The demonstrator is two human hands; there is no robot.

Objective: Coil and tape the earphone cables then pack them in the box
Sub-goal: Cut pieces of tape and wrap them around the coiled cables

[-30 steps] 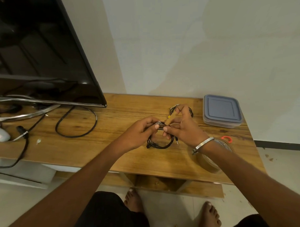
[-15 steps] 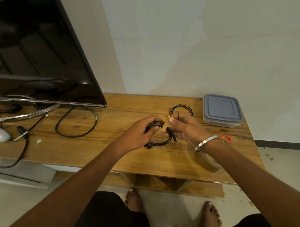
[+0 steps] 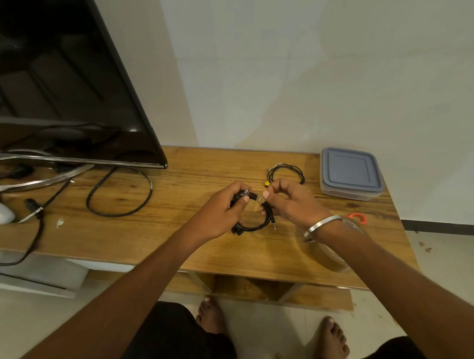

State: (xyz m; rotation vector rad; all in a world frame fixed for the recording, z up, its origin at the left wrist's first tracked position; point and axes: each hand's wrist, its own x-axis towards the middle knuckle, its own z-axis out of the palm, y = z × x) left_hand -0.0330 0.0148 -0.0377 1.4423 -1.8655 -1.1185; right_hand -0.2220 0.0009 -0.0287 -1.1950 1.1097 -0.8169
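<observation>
A coiled black earphone cable (image 3: 253,225) is held just above the wooden table (image 3: 174,236). My left hand (image 3: 224,208) grips the coil's left side. My right hand (image 3: 288,202) pinches a short strip of clear tape (image 3: 259,201) at the coil's top, its other fingers curled round the coil's right side, where the jack plug hangs down. A second coiled black cable (image 3: 284,173) lies on the table behind my right hand. The closed grey-lidded plastic box (image 3: 350,173) stands at the back right. A clear tape roll (image 3: 332,252) lies under my right forearm.
A large black TV (image 3: 67,87) on a chrome stand fills the table's left half, with a looped black power cable (image 3: 119,199) before it. A small orange object (image 3: 358,217) lies beyond the tape roll. My bare feet are on the floor below the table's front edge.
Both hands lowered the coil slightly and turned it. The right hand has drawn the tape strip down onto the coil's top, uncovering the second cable behind it.
</observation>
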